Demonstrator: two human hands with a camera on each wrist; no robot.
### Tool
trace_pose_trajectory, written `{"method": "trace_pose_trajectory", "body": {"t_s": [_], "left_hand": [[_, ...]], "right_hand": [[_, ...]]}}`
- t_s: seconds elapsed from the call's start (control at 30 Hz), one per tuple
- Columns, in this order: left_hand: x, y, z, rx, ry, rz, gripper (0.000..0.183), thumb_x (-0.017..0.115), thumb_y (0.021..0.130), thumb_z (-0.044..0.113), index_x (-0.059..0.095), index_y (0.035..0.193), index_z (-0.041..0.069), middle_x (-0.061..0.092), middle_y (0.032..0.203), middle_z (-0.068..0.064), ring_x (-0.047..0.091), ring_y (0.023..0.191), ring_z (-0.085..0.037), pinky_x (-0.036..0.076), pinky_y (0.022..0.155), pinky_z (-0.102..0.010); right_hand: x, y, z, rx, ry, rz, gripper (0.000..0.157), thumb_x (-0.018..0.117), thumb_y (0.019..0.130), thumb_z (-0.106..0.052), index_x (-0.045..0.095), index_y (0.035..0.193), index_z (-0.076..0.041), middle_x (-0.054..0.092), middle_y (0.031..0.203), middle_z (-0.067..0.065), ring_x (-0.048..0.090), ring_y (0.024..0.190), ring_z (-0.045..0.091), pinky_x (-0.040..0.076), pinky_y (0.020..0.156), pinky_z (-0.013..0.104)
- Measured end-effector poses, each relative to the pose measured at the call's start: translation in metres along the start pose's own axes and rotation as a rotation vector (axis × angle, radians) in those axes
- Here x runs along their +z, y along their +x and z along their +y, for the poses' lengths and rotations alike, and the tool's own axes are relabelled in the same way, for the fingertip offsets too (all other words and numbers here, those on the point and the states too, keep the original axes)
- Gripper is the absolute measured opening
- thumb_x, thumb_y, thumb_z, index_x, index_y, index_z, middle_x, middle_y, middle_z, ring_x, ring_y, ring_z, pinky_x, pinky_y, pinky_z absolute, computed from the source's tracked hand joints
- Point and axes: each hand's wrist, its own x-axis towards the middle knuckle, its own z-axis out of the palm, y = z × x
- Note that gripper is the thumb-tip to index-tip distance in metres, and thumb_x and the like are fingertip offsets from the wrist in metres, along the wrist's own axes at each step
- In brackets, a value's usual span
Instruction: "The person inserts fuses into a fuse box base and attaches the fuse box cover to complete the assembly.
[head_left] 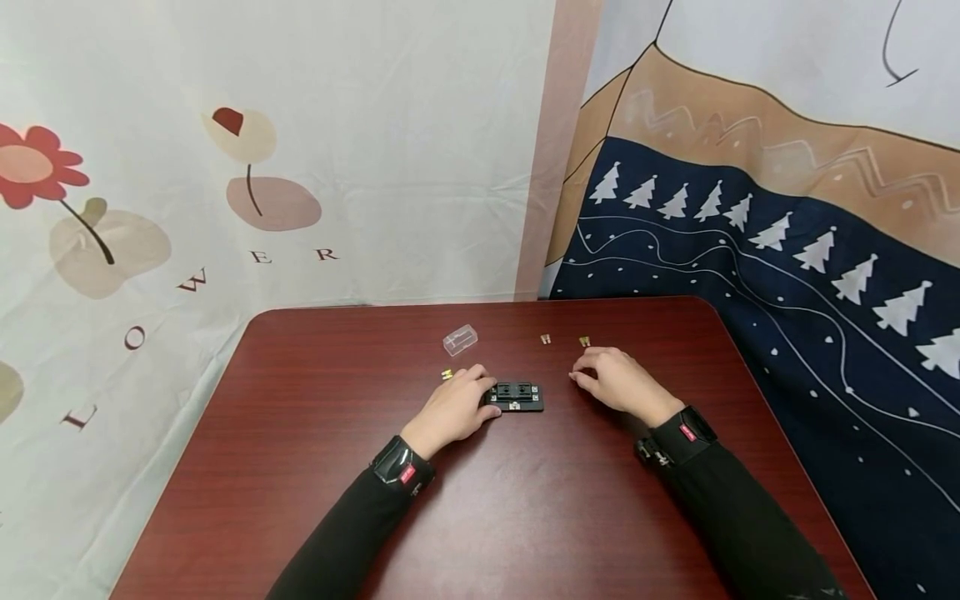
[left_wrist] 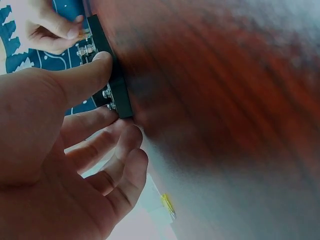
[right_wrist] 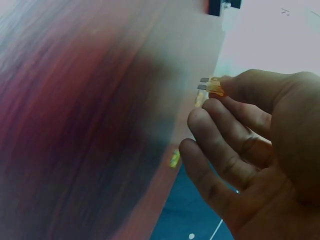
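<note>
A small black fuse block (head_left: pixel 517 397) with metal terminals lies flat on the table. My left hand (head_left: pixel 455 406) grips its left end, the thumb on the near side and the fingers on the far side; in the left wrist view the black side of the block (left_wrist: pixel 119 95) shows beside the thumb. To the right of the block, apart from it, my right hand (head_left: pixel 618 382) is held over the table. Between its thumb and forefinger it pinches an orange blade fuse (right_wrist: pixel 216 87), whose two metal prongs point outward in the right wrist view.
A clear plastic cover (head_left: pixel 460 340) lies behind the left hand. Loose blade fuses sit on the table: a yellow fuse (head_left: pixel 447 374) by the left fingers, a pale fuse (head_left: pixel 545 339) at the back, and a yellow-green fuse (head_left: pixel 585 342) beyond the right hand. Printed cloths hang behind the table.
</note>
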Motion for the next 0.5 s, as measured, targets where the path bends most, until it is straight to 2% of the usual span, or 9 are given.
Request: {"method": "trace_pose_trajectory", "body": {"t_s": [0.17, 0.5], "left_hand": [[0.0, 0.0, 0.0, -0.008, -0.011, -0.004, 0.055, 0.074, 0.096, 0.041, 0.068, 0.139, 0.007, 0.063, 0.13, -0.005, 0.06, 0.118, -0.026, 0.056, 0.097, -0.045], [-0.001, 0.002, 0.002, -0.014, -0.022, -0.001, 0.052, 0.075, 0.095, 0.041, 0.07, 0.135, 0.007, 0.062, 0.125, -0.005, 0.06, 0.115, -0.026, 0.056, 0.095, -0.045]], "right_hand": [[-0.002, 0.003, -0.01, -0.008, 0.011, 0.021, 0.017, 0.071, 0.099, -0.019, 0.081, 0.108, -0.009, 0.077, 0.108, 0.008, 0.073, 0.104, 0.028, 0.058, 0.094, 0.052], [-0.005, 0.011, -0.036, -0.059, 0.011, 0.034, 0.018, 0.068, 0.1, -0.016, 0.081, 0.11, -0.01, 0.073, 0.104, 0.001, 0.072, 0.095, 0.019, 0.06, 0.086, 0.045]]}}
